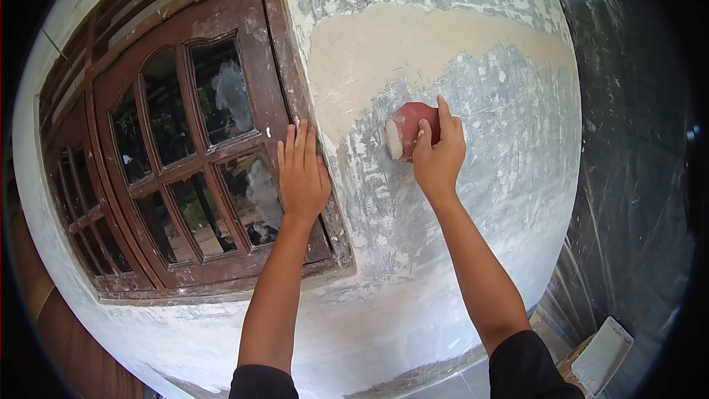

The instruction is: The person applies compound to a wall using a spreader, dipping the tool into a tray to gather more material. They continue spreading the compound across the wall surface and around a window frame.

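My right hand grips a red putty spreader against the wall. A thick strip of off-white putty sits along the spreader's left edge. Around it the wall is grey and patchy with white smears, and a smooth beige coat of putty covers the band above. My left hand lies flat with fingers stretched upward, resting on the right side of the brown wooden window frame, close to where frame and wall meet.
The brown window with several glass panes fills the left side. A dark sheet hangs to the right of the wall. At the lower right, a white, putty-smeared tray-like piece lies near the floor.
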A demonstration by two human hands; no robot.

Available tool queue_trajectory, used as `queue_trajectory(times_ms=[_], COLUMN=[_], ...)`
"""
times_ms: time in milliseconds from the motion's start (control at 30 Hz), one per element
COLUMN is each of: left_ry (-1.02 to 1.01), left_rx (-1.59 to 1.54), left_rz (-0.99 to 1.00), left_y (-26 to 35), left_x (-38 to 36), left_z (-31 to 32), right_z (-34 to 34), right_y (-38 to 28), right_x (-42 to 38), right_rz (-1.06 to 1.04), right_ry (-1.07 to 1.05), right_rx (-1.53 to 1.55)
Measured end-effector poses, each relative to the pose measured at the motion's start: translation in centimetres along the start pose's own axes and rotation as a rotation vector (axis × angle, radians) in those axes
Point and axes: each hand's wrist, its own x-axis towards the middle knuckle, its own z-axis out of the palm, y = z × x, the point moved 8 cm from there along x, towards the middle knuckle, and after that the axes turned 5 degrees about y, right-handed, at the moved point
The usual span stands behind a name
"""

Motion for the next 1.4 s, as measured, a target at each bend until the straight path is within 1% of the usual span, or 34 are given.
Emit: queue_trajectory(times_ms=[67,100,167,200,233,300,333,467,500,567,633,733,767,833,867,900,1000,1133,1167,1233,1267,1400], left_ry=[0.043,0.037,0.194,0.226,0.223,0.181,0.154,0.093,0.096,0.025,0.018,-0.008,-0.015,-0.035,-0.045,-0.065,-0.142,-0.232,-0.260,-0.341,-0.399,-0.532], left_rx=[-0.127,-0.138,-0.203,-0.216,-0.227,-0.292,-0.339,-0.455,-0.461,-0.538,-0.563,-0.609,-0.624,-0.694,-0.722,-0.748,-0.862,-1.005,-1.037,-1.122,-1.163,-1.338], left_rz=[-0.069,-0.070,-0.124,-0.068,-0.073,0.007,0.006,-0.031,-0.034,-0.059,-0.065,-0.127,-0.126,-0.164,-0.161,-0.189,-0.234,-0.286,-0.310,-0.299,-0.293,-0.294], left_y=[0.3,1.3,3.0,4.4,5.5,8.5,9.9,14.7,15.8,17.9,19.8,22.8,24.1,27.0,28.7,30.4,36.0,43.3,45.1,49.0,50.8,57.1], left_x=[-0.1,-0.1,-0.5,-0.9,-1.5,-2.7,-3.2,-5.3,-5.8,-6.8,-7.6,-9.2,-9.8,-11.4,-12.1,-13.0,-15.3,-18.1,-18.9,-20.2,-20.9,-23.9], left_z=[-0.7,-0.9,-2.6,-2.8,-2.4,-1.3,-0.8,1.1,1.2,2.2,2.8,3.8,4.1,4.9,5.3,5.8,7.3,9.4,9.7,10.1,10.3,10.3], right_z=[-0.7,-1.4,-3.2,-3.8,-4.3,-5.7,-6.4,-9.0,-9.5,-10.4,-11.5,-14.2,-15.4,-18.5,-20.1,-22.0,-27.5,-35.5,-37.6,-41.5,-43.5,-51.5], right_y=[1.7,2.6,4.2,4.7,5.3,6.2,6.7,7.7,8.1,8.9,10.0,12.0,12.5,14.1,15.4,16.2,19.2,22.9,24.2,25.1,25.4,26.2], right_x=[-0.4,-0.4,-0.7,-0.8,-1.0,-1.1,-1.2,-1.0,-0.9,-1.1,-1.2,-1.7,-1.8,-2.2,-2.4,-2.4,-2.9,-3.9,-4.5,-5.1,-5.6,-7.6], right_rz=[0.023,0.053,0.085,0.168,0.249,0.243,0.240,0.233,0.265,0.295,0.325,0.364,0.366,0.484,0.443,0.445,0.556,0.629,0.636,0.510,0.541,0.601], right_ry=[-0.025,0.016,0.054,0.004,-0.045,-0.052,-0.058,-0.076,-0.092,-0.111,-0.109,-0.095,-0.088,-0.087,-0.062,-0.045,-0.042,0.027,0.048,0.110,0.133,0.252], right_rx=[-0.002,0.044,0.076,0.102,0.128,0.105,0.095,0.038,0.035,0.031,0.026,0.025,0.010,-0.026,-0.063,-0.094,-0.183,-0.327,-0.369,-0.441,-0.491,-0.640])
